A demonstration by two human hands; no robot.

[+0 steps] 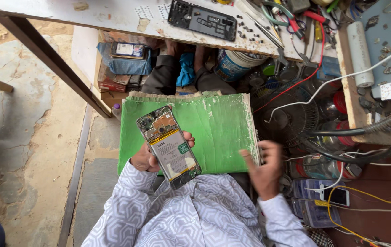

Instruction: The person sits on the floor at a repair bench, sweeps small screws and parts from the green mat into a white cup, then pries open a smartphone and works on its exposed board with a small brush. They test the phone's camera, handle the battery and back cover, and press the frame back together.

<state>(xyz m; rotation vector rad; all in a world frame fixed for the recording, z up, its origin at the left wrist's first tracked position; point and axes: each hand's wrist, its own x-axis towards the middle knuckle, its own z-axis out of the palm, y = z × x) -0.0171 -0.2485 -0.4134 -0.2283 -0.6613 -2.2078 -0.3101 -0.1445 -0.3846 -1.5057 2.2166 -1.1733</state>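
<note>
While the left hand (146,159) grips an opened phone (168,147) over the green board (218,132), the right hand (265,170) is blurred at its right edge; grip's anyone's guess.

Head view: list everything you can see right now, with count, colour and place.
Opened phone: one, back cover off, battery and circuit board exposed, held over the green board.
Green board: one, worn, lying across the lap.
Phone frame: one, black, on the white bench top.
Screws and small parts: many, dark, beside the frame.
Tweezers and pliers: several, metal with red handles, at the bench's right.
Cylinder: one, white, on the right shelf.
Fan: one, dark, wire grille, under the bench.
Smartphone: one, white-edged, lower right.
Left hand: grips the opened phone.
Right hand: blurred, at the board's right edge; holding nothing that I can make out.
</note>
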